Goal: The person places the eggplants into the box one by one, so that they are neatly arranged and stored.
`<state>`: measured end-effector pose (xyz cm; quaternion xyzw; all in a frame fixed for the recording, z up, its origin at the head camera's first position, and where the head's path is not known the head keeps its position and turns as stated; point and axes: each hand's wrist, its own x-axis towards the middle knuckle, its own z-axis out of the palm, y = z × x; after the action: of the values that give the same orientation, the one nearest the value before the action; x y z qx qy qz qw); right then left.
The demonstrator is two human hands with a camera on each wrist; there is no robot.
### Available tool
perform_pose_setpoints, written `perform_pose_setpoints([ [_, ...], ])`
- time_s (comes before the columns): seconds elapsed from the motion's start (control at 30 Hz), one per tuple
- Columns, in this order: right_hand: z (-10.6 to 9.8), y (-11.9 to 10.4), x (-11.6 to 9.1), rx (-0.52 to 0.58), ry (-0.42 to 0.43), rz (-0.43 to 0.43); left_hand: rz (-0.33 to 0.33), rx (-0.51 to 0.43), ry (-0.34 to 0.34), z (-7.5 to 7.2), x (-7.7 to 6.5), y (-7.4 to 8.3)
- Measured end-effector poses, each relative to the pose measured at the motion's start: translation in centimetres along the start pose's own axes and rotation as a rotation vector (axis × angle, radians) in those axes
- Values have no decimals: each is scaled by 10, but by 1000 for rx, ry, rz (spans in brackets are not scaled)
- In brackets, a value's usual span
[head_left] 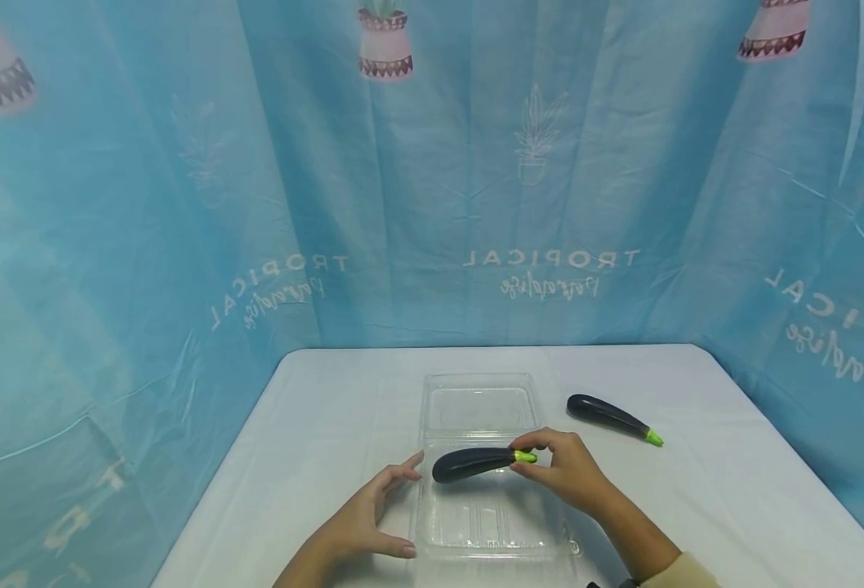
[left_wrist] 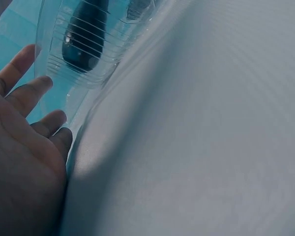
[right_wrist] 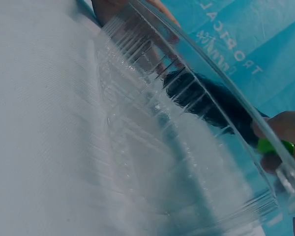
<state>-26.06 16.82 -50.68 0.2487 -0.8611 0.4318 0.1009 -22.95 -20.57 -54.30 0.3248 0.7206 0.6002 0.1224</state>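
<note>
My right hand (head_left: pixel 566 472) pinches an eggplant (head_left: pixel 472 463) by its bright green stem end. The dark, glossy body lies sideways over the base of a clear plastic clamshell box (head_left: pixel 491 518), its rounded end pointing left. In the right wrist view the eggplant (right_wrist: pixel 206 101) shows through the ribbed clear wall, above the box floor. My left hand (head_left: pixel 366 514) is spread along the box's left side, fingers and thumb apart. From the left wrist, the left fingertips (left_wrist: pixel 42 83) show right at the clear wall, with nothing in the palm.
A second eggplant (head_left: pixel 612 415) lies on the white table (head_left: pixel 351 408) to the right of the box, green stem toward the right. The box's lid (head_left: pixel 481 406) is folded back, away from me. Blue printed curtains (head_left: pixel 432 180) hang around the table's back and sides.
</note>
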Motion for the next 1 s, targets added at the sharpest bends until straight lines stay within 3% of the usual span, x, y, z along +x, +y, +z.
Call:
perform_pose_setpoints([
  [0.27,6,3,1,9,10,-14,-3,13,8,0,1,1],
  [1.0,11,1,2,-106,-6,-30,-42,34,31,2,1,1],
])
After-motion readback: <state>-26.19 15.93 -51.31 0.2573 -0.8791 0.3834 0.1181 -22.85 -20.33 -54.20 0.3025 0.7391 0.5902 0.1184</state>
